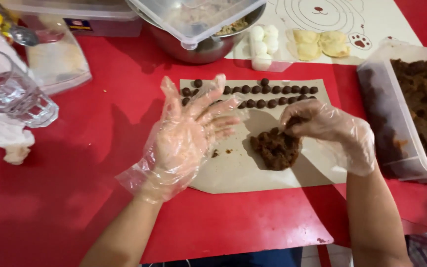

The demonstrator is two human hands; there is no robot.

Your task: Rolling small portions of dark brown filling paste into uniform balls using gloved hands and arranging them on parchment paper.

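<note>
Two hands in clear plastic gloves work a lump of brown dough over a beige mat on a red table.

The left hand hovers flat above the mat, fingers spread and loose, holding nothing. The right hand bends down at the wrist, fingertips pinching the top edge of the dough lump, which lies mid-mat. Rows of small dark balls line the mat's far edge. A plastic tub of brown dough sits at the right.
</note>
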